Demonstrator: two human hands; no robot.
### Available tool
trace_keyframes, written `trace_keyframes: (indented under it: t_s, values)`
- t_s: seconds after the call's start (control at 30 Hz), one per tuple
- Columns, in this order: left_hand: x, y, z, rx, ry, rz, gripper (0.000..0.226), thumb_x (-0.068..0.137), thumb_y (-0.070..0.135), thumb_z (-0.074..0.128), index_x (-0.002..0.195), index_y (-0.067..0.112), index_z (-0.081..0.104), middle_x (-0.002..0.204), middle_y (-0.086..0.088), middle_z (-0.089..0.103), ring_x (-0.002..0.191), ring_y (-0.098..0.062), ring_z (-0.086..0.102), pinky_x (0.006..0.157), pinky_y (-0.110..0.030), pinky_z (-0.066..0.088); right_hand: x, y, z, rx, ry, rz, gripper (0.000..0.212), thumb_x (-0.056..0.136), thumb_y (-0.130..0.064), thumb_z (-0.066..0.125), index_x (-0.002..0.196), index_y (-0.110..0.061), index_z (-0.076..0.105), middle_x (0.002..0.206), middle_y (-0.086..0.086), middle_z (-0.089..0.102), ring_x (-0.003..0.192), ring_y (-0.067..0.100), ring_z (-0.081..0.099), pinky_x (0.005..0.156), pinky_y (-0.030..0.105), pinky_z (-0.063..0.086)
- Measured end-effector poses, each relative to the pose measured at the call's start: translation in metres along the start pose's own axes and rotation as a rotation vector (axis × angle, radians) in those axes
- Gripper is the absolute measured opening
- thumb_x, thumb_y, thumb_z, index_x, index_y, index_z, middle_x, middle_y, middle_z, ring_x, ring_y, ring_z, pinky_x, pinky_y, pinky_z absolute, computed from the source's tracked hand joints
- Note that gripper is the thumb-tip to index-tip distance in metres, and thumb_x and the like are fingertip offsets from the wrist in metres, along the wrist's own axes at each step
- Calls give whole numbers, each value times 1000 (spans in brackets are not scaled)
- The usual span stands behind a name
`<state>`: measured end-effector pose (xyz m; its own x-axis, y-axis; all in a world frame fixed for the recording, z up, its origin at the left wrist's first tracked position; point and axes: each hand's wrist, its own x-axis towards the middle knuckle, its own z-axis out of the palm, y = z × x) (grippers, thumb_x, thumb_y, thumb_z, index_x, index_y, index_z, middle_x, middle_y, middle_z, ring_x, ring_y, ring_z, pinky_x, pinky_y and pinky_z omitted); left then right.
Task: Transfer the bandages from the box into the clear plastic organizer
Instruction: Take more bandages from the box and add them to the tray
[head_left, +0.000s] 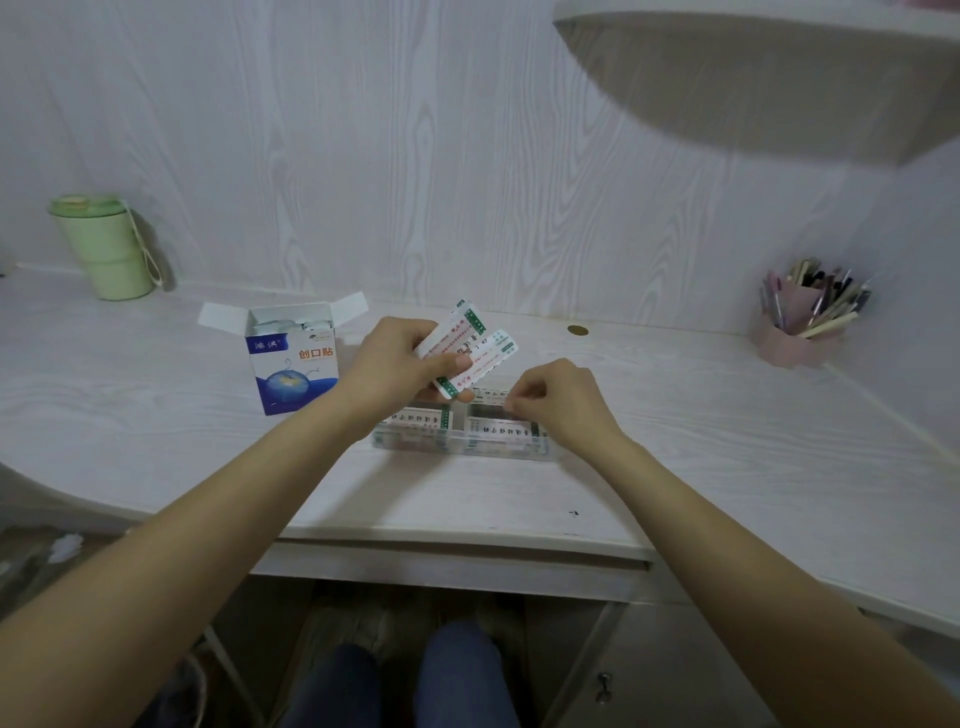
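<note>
An open blue and white bandage box stands on the desk at the left, with more wrapped bandages showing inside. My left hand grips a small fan of wrapped bandages above the clear plastic organizer. The organizer lies flat on the desk and holds wrapped bandages in its left and right compartments. My right hand is over the right compartment, its fingertips pinching the edge of a bandage at the organizer's far side.
A green lidded cup stands at the back left. At the back right is a pink holder full of pens. A shelf overhangs the upper right. My knees show under the desk's front edge.
</note>
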<state>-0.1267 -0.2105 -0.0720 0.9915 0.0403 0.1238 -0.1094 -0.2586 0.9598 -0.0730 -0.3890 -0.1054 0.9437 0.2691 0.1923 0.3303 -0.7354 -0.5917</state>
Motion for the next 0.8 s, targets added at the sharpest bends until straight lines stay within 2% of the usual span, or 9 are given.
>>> trace_keyframes:
  t_s: [0.07, 0.13, 0.2, 0.27, 0.37, 0.5, 0.67, 0.8]
  values:
    - [1, 0, 3, -20, -12, -18, 19, 85, 5, 65, 103, 7, 64, 91, -8, 70, 65, -19, 72, 56, -20, 56, -2, -8, -10, 399, 70, 63, 14, 90, -22, 62, 87, -12, 72, 77, -2, 68, 67, 7, 59, 62, 17, 46]
    - [0, 1, 6, -31, -28, -43, 18, 86, 5, 64, 104, 7, 64, 88, -6, 69, 62, -16, 71, 53, -15, 53, -4, -12, -20, 753, 13, 123, 22, 92, -28, 59, 93, -9, 70, 81, 4, 70, 66, 11, 61, 60, 20, 48]
    - [0, 1, 10, -40, -73, -51, 15, 89, 6, 60, 104, 8, 62, 85, -5, 68, 58, -12, 69, 51, -14, 51, -6, -14, -23, 774, -49, 99, 15, 87, -18, 67, 96, -7, 70, 83, 8, 71, 64, 12, 61, 62, 25, 47]
    - [0, 0, 16, -31, -122, -45, 10, 95, 12, 52, 98, 11, 61, 79, -3, 66, 52, -6, 64, 50, -15, 49, -8, -15, -20, 749, -49, 74, 8, 82, -6, 70, 90, -7, 70, 76, 7, 71, 60, 10, 61, 60, 22, 48]
    - [0, -2, 25, -21, -148, -59, 24, 101, 26, 40, 91, 16, 59, 71, 3, 61, 47, -2, 51, 54, -22, 41, -9, -16, -18, 821, -33, 83, 7, 81, 1, 69, 85, -5, 68, 65, 4, 68, 54, 8, 60, 57, 16, 50]
    - [0, -2, 29, -19, -99, -88, 35, 101, 37, 32, 85, 19, 58, 52, 10, 61, 44, -2, 46, 54, -21, 36, -9, -14, -16, 852, -35, 84, 7, 81, 3, 69, 84, -4, 67, 65, 5, 68, 53, 8, 61, 58, 15, 52]
    - [0, -3, 27, -93, -98, -140, 22, 101, 21, 41, 90, 14, 60, 65, 1, 70, 54, -11, 67, 47, -22, 51, -9, -13, -15, 817, -2, 100, 9, 80, 1, 71, 87, -4, 67, 70, 8, 69, 54, 8, 61, 59, 17, 53]
    - [5, -1, 24, -124, -48, -165, 10, 94, 15, 56, 89, 13, 64, 62, 1, 70, 55, -12, 69, 46, -24, 55, -8, -12, -13, 813, 4, 143, 15, 80, -1, 72, 94, -6, 66, 66, 4, 68, 52, 8, 60, 54, 17, 51]
